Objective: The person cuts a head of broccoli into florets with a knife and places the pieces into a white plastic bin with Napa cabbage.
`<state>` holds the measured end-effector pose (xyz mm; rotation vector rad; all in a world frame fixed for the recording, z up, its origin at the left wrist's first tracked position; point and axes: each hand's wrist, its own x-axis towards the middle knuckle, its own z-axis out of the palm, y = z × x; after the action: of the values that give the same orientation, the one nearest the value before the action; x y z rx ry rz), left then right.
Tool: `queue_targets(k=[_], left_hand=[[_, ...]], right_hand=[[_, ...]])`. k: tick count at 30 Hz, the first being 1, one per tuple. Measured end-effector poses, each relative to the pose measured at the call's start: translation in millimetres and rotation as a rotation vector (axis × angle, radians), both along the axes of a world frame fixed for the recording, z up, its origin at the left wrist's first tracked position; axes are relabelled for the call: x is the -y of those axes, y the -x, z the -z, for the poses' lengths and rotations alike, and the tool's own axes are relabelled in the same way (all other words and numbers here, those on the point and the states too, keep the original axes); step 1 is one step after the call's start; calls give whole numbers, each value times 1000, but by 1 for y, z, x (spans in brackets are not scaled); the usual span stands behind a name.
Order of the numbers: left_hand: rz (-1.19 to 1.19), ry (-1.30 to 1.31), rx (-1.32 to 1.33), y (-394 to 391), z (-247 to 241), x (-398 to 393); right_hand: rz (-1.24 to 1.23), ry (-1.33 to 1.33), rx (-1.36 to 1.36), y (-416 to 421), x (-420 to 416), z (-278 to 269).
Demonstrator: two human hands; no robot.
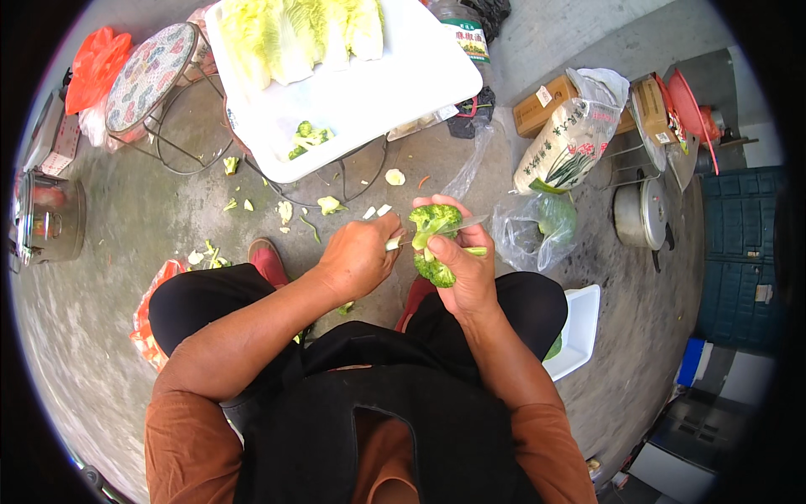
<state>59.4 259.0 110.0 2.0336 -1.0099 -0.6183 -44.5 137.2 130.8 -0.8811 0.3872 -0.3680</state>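
My left hand [360, 257] is closed around a knife, its handle mostly hidden in the fist. The thin knife blade [473, 221] points right and passes by the broccoli. Held in my right hand [469, 268] are green broccoli florets [434, 219] with pale stalks, the thumb pressing on them from the near side. Both hands meet above the floor between my knees. Ahead of them, a white plastic tray [403, 104] bears Chinese cabbage leaves [302, 38] at its far side and a few cut broccoli florets [310, 137] near its close edge.
Broccoli and stalk scraps [329, 205] litter the concrete floor. To the right lie a clear plastic bag [526, 230] with a green vegetable, a printed sack [570, 142] and a white basin [582, 327]. A round-seated stool [151, 75] and a steel pot [53, 217] stand left.
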Motion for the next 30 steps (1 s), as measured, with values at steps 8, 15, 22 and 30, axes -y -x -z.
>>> queue_targets(k=[8, 15, 22, 30], left_hand=[[-14, -34, 45, 0, -3, 1], [23, -85, 7, -3, -9, -1], [14, -128, 63, -6, -4, 1], [54, -15, 3, -3, -21, -3]], right_hand=[[-51, 0, 21, 1, 0, -7], [-118, -108, 27, 0, 5, -10], [-74, 23, -56, -3, -3, -10], [-160, -186, 90, 2, 12, -2]])
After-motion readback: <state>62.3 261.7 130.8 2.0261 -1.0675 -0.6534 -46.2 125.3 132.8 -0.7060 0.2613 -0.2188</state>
